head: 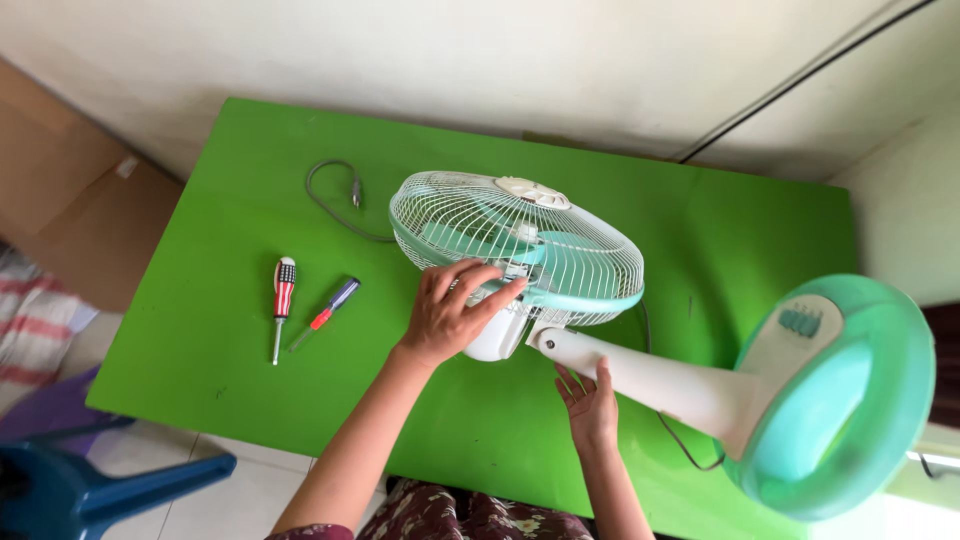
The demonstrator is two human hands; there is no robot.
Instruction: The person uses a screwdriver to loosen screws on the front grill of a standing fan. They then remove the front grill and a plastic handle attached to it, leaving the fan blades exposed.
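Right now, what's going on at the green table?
A person has a table fan lying on its side on the green table. The left hand rests on the rim of the wire guard near the motor housing; the right hand steadies the white stem from below. Two screwdrivers lie untouched to the left, with the power cord beyond them.

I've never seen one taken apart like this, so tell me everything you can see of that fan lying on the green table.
The fan is a white and mint-green desk fan lying on its side on the green table. Its white wire grille covers pale green blades; a white neck leads to a round green base with buttons, hanging past the table's right edge. A grey cord trails behind it. The left hand rests on the motor housing behind the grille; the right hand supports the neck from below.
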